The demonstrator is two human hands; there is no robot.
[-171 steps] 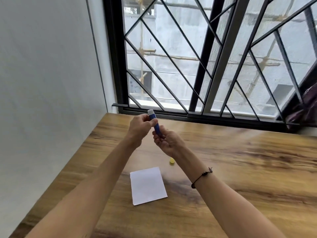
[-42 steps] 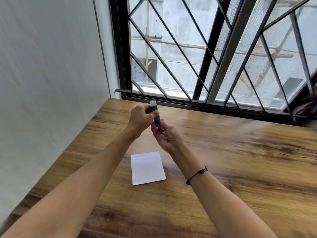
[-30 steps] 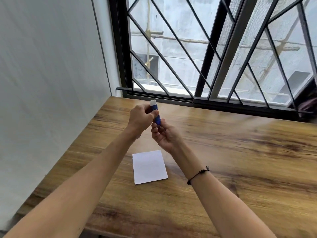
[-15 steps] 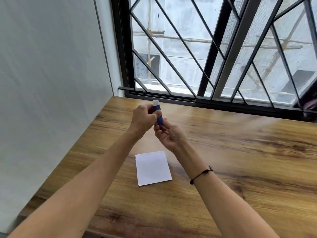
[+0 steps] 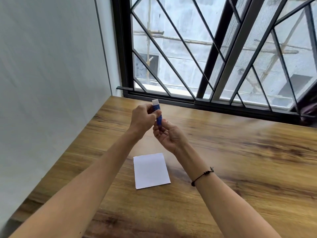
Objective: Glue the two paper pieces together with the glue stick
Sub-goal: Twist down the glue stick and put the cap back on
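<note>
A blue glue stick (image 5: pixel 158 114) with its white glue tip up is held upright above the wooden table (image 5: pixel 240 160). My left hand (image 5: pixel 143 120) grips its upper part. My right hand (image 5: pixel 169 135) holds its lower end from below, fingers curled around the base. White paper (image 5: pixel 151 170) lies flat on the table below and nearer to me; it looks like one stacked rectangle, and I cannot tell the two pieces apart. The cap is off the stick and not in sight.
A grey wall (image 5: pixel 51 83) runs along the table's left edge. A black barred window (image 5: pixel 214 66) stands behind the far edge. A dark bundle (image 5: pixel 308 109) sits at the far right by the window.
Both hands stay on the glue stick in about the same place. The yellow cap seen on the table 5.7 s ago is hidden now. The view has shifted slightly.
</note>
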